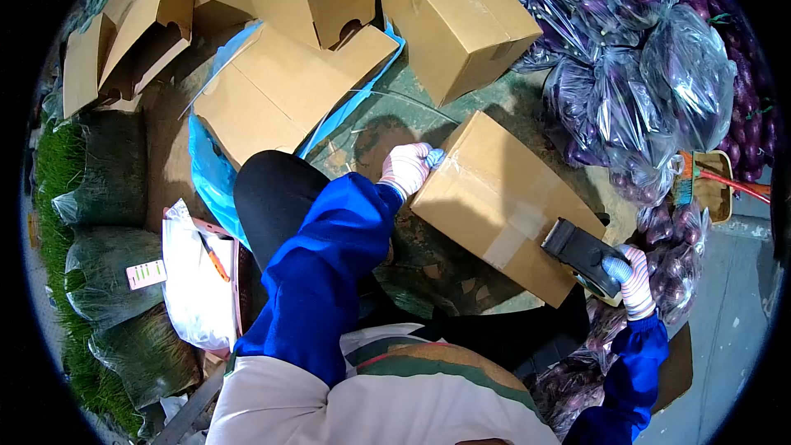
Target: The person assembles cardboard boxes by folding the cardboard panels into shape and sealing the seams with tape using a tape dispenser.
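Head view: right hand [633, 278] clamps tape gun [587, 257], left hand [409, 166] touches box [503, 189], can't tell its grip, tbh weak bracing could skew it.

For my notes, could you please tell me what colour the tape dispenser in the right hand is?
The tape dispenser is mostly black; the head view shows it.
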A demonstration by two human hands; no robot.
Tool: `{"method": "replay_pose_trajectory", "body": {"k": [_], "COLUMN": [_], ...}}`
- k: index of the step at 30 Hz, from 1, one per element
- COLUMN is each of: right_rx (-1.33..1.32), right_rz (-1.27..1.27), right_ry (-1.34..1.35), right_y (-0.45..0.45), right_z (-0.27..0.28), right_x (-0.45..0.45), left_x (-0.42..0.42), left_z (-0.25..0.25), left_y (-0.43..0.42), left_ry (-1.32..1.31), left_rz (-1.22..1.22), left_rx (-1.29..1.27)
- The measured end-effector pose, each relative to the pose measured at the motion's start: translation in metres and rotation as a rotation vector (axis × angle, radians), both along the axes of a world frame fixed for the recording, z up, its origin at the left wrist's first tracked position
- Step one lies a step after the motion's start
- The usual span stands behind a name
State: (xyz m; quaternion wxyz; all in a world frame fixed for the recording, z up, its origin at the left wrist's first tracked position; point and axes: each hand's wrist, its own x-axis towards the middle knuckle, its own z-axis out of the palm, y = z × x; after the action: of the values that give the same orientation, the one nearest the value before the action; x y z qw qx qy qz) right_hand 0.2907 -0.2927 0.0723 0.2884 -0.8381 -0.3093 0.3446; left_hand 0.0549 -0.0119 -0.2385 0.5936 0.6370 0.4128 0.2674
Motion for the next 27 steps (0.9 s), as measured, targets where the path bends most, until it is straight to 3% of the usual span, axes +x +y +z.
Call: {"method": "replay_pose_trajectory", "body": {"k": [3, 5, 6, 9, 12, 14, 15, 17, 18, 19, 22, 23, 27], "right_rx": [-0.030, -0.025, -0.019, -0.052, -0.063, -0.028, -0.094, 0.042, 0.012, -0.043, -0.058, -0.063, -0.053], "right_rz": [0.048, 0.024, 0.023, 0.029, 0.029, 0.060, 0.036, 0.156, 0.200, 0.190, 0.258, 0.225, 0.168], "right_ry": [0.089, 0.119, 0.104, 0.086, 0.052, -0.130, 0.035, -0.281, -0.300, -0.134, -0.274, -0.137, 0.126], "right_y": [-0.005, -0.009, -0.009, -0.003, -0.008, -0.008, -0.010, -0.016, -0.031, -0.033, -0.049, -0.041, -0.050], "right_z": [-0.006, -0.012, -0.012, -0.002, -0.004, -0.003, -0.004, -0.006, -0.022, -0.022, -0.032, -0.018, -0.003], "right_x": [0.012, 0.016, 0.015, 0.010, 0.011, 0.009, 0.015, 0.010, 0.026, 0.032, 0.046, 0.038, 0.036], "left_x": [-0.005, -0.006, -0.007, -0.006, -0.005, 0.000, 0.001, 0.009, 0.013, 0.016, 0.022, 0.023, 0.028], "left_z": [0.029, 0.079, 0.097, 0.084, 0.048, 0.066, 0.089, 0.132, 0.156, 0.188, 0.190, 0.191, 0.195], "left_y": [-0.001, 0.000, 0.004, 0.005, 0.008, 0.015, 0.012, 0.007, 0.001, -0.009, -0.043, -0.048, -0.051], "left_ry": [-0.067, 0.478, 0.500, 0.707, 0.669, 0.630, 0.507, 0.339, 0.177, 0.101, 0.235, 0.339, 0.400], "left_rz": [-0.092, -0.208, -0.320, -0.437, -0.307, -0.081, 0.048, 0.164, 0.077, -0.165, -0.751, -0.911, -0.934], "left_rx": [-0.151, 0.187, -0.067, 0.011, 0.022, -0.025, 0.125, 0.784, 0.950, 0.946, 1.134, 1.118, 1.070]}}
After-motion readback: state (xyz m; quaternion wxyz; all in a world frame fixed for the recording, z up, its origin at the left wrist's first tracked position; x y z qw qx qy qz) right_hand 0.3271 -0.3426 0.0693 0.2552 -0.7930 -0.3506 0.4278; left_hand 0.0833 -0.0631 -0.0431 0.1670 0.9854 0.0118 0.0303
